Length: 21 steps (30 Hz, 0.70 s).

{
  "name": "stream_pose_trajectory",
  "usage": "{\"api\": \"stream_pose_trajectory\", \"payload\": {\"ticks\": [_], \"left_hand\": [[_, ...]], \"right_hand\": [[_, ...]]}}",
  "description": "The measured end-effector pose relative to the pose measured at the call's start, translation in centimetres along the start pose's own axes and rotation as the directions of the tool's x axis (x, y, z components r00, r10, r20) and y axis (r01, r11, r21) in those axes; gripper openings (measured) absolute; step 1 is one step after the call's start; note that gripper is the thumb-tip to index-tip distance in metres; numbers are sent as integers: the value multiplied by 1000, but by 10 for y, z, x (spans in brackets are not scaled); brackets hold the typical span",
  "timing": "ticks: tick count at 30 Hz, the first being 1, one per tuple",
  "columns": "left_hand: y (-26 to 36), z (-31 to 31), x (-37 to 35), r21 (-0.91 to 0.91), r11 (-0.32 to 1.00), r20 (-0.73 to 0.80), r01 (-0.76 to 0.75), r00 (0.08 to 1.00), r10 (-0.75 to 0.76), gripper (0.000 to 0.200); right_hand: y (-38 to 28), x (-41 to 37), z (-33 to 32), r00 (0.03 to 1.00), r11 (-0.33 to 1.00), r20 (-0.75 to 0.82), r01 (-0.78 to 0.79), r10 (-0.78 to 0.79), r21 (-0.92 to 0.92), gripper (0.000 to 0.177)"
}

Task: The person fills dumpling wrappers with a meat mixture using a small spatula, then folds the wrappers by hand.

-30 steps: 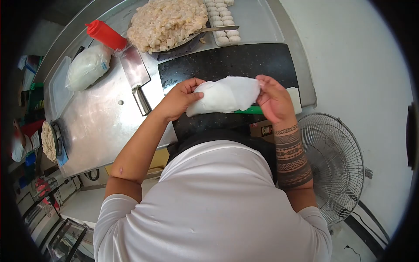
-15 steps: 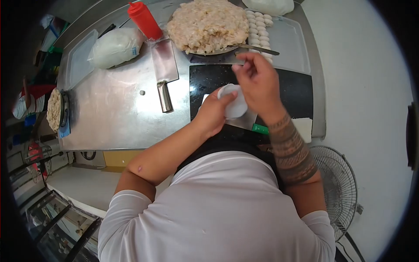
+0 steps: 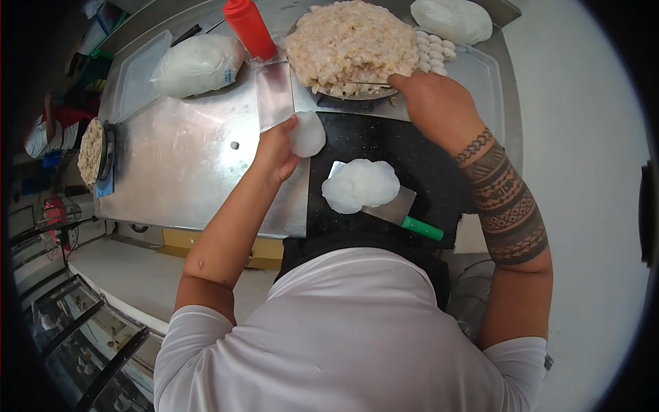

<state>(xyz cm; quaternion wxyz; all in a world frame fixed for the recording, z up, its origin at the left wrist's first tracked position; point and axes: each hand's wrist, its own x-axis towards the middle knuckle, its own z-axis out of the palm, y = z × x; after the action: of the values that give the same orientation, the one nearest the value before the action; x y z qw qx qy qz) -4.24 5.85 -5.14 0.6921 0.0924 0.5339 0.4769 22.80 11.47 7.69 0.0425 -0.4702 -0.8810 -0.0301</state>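
Note:
My left hand (image 3: 274, 152) is closed on the edge of a thin round dough wrapper (image 3: 309, 134), held over the left edge of the black board (image 3: 439, 158). My right hand (image 3: 443, 110) grips a thin metal spatula (image 3: 367, 84), whose blade touches the front of a large mound of pale minced filling (image 3: 350, 41). The spatula's handle is hidden in my fingers. More white wrappers (image 3: 360, 185) lie overlapping on the board, partly covering a green-handled scraper (image 3: 422, 228). Behind my left hand lies a cleaver (image 3: 274, 89), its handle hidden.
Rows of small dough balls (image 3: 432, 51) sit right of the filling. Plastic-wrapped white bundles (image 3: 199, 65) and a red squeeze bottle (image 3: 250, 31) stand along the back. Another filling bowl (image 3: 93, 154) is at the far left, near a person (image 3: 51, 134). A cloth (image 3: 470, 233) lies at the board's corner.
My left hand has moved left with one wrapper, leaving the other wrappers on the board. My right hand has reached up and taken hold of the spatula at the filling.

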Motion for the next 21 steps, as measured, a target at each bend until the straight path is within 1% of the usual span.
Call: {"api": "stream_pose_trajectory", "payload": {"ticks": [1,2,4,5,6,7,9,10,12,13,15,16,18,19,21], "left_hand": [[1,5,4,-95,994,-22,47,999,-50,40],[2,11,10,-93,995,-26,47,998,-49,40],[3,23,23,-237,968,26,76,997,-72,38],[2,26,30,-235,969,21,78,997,-76,38],[0,29,37,-284,956,32,80,997,-74,38],[-1,32,43,-331,940,45,81,997,-70,38],[-1,41,45,-348,933,32,86,996,-80,39],[-3,43,45,-373,923,52,97,995,-84,38],[-4,49,44,-397,911,73,113,993,-91,38],[-5,52,44,-405,908,81,106,993,-80,39],[-6,58,44,-410,906,94,104,993,-72,39],[-6,60,44,-426,899,110,97,992,-54,40],[-7,62,44,-442,893,124,88,992,-36,41],[-7,63,43,-450,889,131,78,991,-20,42],[-6,61,41,-461,885,131,63,991,-2,44]], "right_hand": [[-3,6,5,1000,1000,0,2,-2,5,24],[-4,14,14,1000,1000,11,21,-21,-6,25],[-1,22,32,999,999,27,40,-39,-12,27],[0,24,39,994,998,90,59,-61,27,32],[2,24,46,985,995,152,75,-84,66,37],[6,22,51,985,995,151,74,-84,70,37],[17,17,55,987,983,106,102,-119,151,41],[25,14,56,987,983,110,100,-118,157,41],[36,11,48,996,986,20,80,-84,147,37],[36,11,49,996,986,24,77,-81,148,37],[37,10,49,998,995,61,3,-9,97,38],[38,9,54,998,995,62,0,-6,97,38],[39,3,72,994,982,99,16,-35,188,37],[40,-1,79,995,982,98,17,-36,189,37],[39,-7,83,998,945,24,45,-56,324,48]]}}
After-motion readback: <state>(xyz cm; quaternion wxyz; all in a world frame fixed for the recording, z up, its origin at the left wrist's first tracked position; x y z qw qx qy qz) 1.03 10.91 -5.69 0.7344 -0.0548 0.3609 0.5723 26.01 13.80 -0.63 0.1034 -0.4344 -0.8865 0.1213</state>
